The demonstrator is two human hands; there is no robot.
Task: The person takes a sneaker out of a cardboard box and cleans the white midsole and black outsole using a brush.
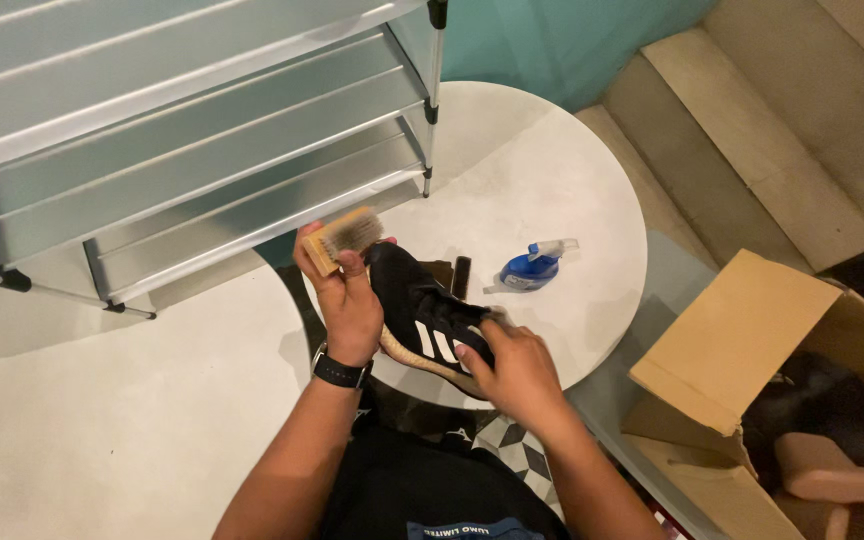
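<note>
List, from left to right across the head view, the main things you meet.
Metal shoe rack → wooden brush in the left hand → black sneaker held by the right hand → blue spray bottle → cardboard box.

Left hand (345, 290) raised, fingers curled in a grip, wrist upright | right hand (514, 368) lower, fingers clasped, forearm angled inward

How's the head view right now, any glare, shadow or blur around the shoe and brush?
Head view: dim, warm light; the black shoe loses detail in shadow, only its white stripes stand out. The brush bristles look slightly soft. Mild sheen on the metal rack, no hard glare. Wide-angle lens bends the edges.
</note>
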